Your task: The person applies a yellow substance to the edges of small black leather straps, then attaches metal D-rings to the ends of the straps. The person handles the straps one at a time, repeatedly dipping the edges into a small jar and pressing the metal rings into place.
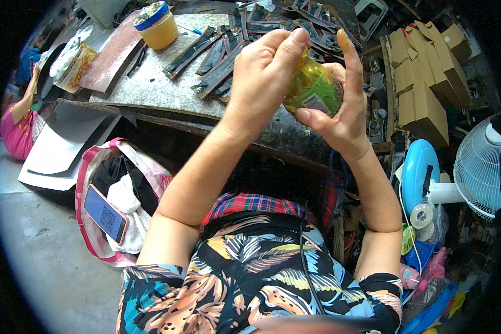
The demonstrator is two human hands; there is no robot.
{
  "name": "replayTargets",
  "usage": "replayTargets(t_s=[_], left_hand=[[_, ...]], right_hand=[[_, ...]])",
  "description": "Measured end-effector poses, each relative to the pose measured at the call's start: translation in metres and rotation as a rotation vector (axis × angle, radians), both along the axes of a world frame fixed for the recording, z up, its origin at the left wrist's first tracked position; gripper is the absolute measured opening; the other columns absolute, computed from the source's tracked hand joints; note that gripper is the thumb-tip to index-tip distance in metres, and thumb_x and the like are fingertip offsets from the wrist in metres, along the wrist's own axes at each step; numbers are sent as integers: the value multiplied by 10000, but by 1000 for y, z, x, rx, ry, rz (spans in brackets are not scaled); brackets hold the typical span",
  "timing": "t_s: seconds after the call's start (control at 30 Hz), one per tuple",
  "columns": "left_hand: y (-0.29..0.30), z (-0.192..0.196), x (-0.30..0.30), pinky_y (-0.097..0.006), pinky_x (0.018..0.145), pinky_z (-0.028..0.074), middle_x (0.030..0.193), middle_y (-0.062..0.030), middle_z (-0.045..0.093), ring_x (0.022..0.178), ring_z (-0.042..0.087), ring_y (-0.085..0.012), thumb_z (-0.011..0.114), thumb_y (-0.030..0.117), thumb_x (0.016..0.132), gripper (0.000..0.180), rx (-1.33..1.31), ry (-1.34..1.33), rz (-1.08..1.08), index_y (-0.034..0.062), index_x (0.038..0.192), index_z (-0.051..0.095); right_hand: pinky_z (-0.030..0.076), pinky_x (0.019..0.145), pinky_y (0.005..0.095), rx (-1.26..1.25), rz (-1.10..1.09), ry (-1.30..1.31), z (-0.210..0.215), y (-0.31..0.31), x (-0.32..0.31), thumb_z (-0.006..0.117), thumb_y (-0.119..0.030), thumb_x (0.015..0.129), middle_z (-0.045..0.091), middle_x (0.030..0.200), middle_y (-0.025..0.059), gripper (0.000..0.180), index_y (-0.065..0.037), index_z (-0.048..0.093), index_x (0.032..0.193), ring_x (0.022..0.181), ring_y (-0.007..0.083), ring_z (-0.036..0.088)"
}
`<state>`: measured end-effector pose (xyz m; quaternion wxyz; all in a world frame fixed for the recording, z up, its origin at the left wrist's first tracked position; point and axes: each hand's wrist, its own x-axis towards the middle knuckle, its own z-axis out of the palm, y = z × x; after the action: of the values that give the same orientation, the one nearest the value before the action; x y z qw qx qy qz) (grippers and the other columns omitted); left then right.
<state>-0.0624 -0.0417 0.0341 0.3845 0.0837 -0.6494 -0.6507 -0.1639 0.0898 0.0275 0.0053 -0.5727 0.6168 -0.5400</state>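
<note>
Above the near edge of the worktable, both hands are on a small yellow-green bottle (317, 89) with a green label. My left hand (260, 75) is closed at its upper left side, the thumb laid over the curled fingers; its palm side and the bottle's top are hidden. My right hand (346, 114) grips the bottle's body from the right, with the thumb below the label. The right index finger points upward, away from the bottle, and has a yellowish-brown smear on its tip. Behind the hands lie several dark strips (220, 67) with reddish edges, heaped on the table.
The worktable (145, 89) also bears a tub of yellowish paste (158, 30) with a blue rim. To the left hangs a bag (83, 195) with a phone (106, 214) on it. Cardboard boxes (423, 106) and a fan (481, 167) stand right. Another person's arm (26, 97) shows far left.
</note>
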Motion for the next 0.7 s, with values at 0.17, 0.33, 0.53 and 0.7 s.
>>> replayTargets(t_s=[0.17, 0.33, 0.53, 0.7], left_hand=[[14, -1, 4, -292, 877, 538, 970, -145, 711, 924, 687, -188, 499, 209, 991, 320, 63, 232, 11, -52, 1041, 677], [15, -6, 4, -268, 887, 493, 1020, -96, 696, 953, 637, -130, 525, 190, 995, 271, 192, 432, -140, -27, 1053, 676], [0, -1, 11, -288, 960, 472, 1136, -105, 677, 1057, 619, -146, 533, 260, 982, 359, 137, 282, -234, -12, 1181, 655], [3, -6, 23, -346, 949, 489, 1026, -147, 676, 1011, 637, -220, 538, 175, 950, 242, 274, 113, -118, -16, 1006, 675]], right_hand=[[527, 927, 352, 82, 134, -454, 9, 4, 11, 702, -401, 624, 621, 1138, 159, 1134, -84, 180, 1581, 1036, 232, 650], [502, 932, 319, -34, 275, -796, 8, -4, 23, 686, -310, 688, 629, 1148, 150, 1019, -66, 234, 1569, 1027, 217, 652], [492, 977, 345, 45, 211, -703, 15, -4, 15, 672, -317, 700, 588, 1228, 166, 1058, -51, 156, 1584, 1107, 245, 628], [509, 849, 282, 187, 152, -301, 10, -6, 19, 757, -305, 696, 665, 1004, 132, 1107, -33, 152, 1583, 935, 188, 657]])
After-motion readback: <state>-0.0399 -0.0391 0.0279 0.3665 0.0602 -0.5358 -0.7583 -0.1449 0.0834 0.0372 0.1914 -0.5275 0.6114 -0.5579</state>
